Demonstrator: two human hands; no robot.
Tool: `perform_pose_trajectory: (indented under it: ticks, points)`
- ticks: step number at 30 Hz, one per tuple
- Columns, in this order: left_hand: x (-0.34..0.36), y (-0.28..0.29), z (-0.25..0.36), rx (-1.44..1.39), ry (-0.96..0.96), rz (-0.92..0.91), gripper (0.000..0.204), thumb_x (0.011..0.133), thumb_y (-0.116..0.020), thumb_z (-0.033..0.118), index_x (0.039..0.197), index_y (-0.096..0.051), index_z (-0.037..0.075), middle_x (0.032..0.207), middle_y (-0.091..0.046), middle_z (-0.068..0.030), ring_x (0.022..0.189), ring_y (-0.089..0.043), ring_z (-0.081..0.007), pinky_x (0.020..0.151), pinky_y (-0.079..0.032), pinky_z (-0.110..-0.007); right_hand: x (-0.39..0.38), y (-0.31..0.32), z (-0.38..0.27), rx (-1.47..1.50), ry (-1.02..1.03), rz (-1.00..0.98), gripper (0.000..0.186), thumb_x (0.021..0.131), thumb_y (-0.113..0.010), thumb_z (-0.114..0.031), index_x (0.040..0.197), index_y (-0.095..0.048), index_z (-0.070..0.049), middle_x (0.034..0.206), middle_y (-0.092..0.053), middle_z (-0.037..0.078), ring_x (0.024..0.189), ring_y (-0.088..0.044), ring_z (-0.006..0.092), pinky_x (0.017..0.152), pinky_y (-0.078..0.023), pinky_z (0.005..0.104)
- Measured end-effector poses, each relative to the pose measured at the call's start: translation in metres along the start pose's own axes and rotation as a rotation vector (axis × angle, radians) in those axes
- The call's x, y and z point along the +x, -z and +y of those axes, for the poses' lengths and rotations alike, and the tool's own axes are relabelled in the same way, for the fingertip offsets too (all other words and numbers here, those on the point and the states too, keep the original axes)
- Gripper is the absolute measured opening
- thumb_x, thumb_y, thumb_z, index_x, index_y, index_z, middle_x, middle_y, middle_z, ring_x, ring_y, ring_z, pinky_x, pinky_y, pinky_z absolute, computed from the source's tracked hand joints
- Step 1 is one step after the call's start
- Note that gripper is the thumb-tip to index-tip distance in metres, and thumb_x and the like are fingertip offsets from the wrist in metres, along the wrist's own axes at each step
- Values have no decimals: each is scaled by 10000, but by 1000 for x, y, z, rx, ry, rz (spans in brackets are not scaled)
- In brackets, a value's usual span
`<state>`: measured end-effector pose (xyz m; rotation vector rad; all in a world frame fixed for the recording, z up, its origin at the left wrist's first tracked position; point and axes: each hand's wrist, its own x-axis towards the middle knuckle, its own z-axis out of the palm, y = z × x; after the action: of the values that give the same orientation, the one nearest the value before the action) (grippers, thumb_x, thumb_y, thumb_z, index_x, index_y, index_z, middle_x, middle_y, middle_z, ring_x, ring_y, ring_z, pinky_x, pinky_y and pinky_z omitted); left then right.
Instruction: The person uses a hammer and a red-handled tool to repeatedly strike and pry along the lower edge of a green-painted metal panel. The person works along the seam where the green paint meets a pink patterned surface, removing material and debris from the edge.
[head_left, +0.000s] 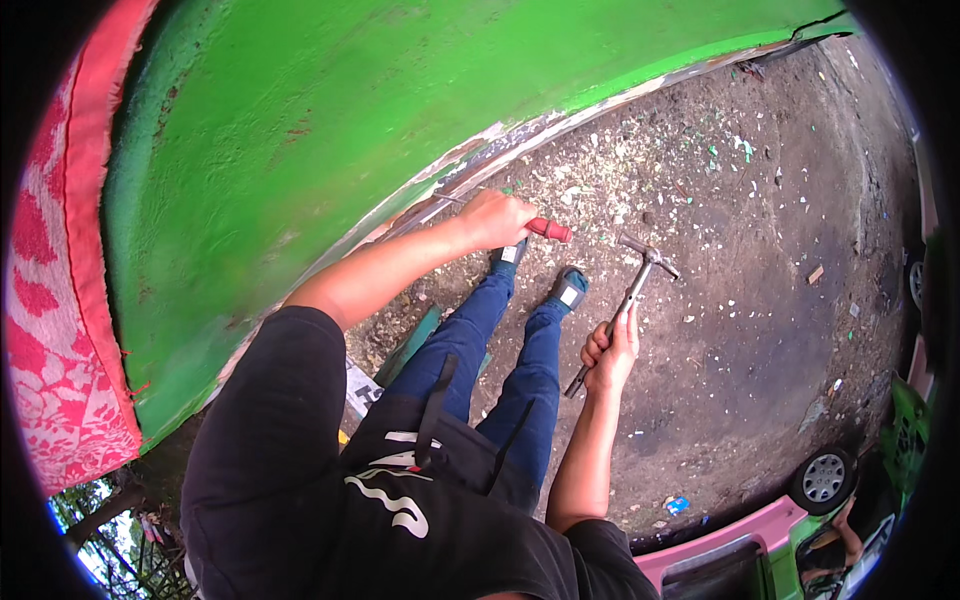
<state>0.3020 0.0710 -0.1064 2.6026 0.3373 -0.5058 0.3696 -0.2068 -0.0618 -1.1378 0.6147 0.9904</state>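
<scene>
My left hand (492, 218) is closed around a screwdriver or chisel with a red handle (550, 230). Its thin metal shaft (447, 197) points left at the lower edge of a green painted wall (330, 120), where pale, chipped material shows; whether the tip touches is hard to tell. Lower and to the right, my right hand (612, 350) grips a metal hammer (634, 290) by its shaft. The hammer's head is up, a short way right of the red handle and apart from it.
Pale chips (610, 170) litter the dirt ground (740, 330) along the wall base. A red and white patterned cloth (50, 300) hangs at the left. At the lower right stand a pink and green vehicle (730, 545) with a wheel (824, 478) and another person's arm (848, 535).
</scene>
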Motion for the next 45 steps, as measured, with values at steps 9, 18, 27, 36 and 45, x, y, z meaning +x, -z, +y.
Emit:
perform_pose_trajectory:
  ticks: [9, 18, 27, 36, 45]
  points:
    - [10, 3, -7, -18, 12, -21, 170, 763, -636, 257, 788, -618, 90, 723, -654, -118, 687, -653, -343, 631, -511, -463, 0, -11, 15, 5, 85, 116, 469, 1010, -457, -272, 1457, -330, -207, 577, -328, -33, 411, -292, 47, 340, -232, 201]
    - [8, -1, -4, 53, -16, -103, 154, 763, -636, 264, 782, -643, 110, 713, -668, -126, 678, -663, -330, 619, -518, -458, 10, 3, -2, 39, 33, 11, 471, 1018, -436, -269, 1469, -306, -240, 580, -303, -42, 411, -280, 43, 335, -230, 204]
    - [11, 1, -2, 72, -45, -117, 170, 769, -636, 280, 776, -648, 111, 712, -668, -120, 675, -663, -326, 619, -522, -451, 5, 5, 2, 7, 14, -5, 489, 1017, -437, -257, 1479, -280, -223, 577, -309, -39, 408, -285, 48, 337, -234, 210]
    - [12, 1, -5, 76, -9, -66, 174, 776, -628, 264, 783, -637, 91, 717, -663, -122, 685, -662, -336, 629, -521, -459, 9, -15, 27, -95, -89, -18, 389, 1000, -486, -290, 1379, -427, -228, 574, -323, -48, 412, -290, 57, 343, -234, 216]
    - [19, 16, 2, 40, -18, 23, 159, 770, -621, 246, 796, -627, 89, 734, -664, -116, 703, -662, -334, 641, -518, -468, 14, -3, 2, 49, 34, -14, 486, 1023, -422, -256, 1483, -265, -244, 574, -314, -32, 406, -281, 54, 337, -232, 210]
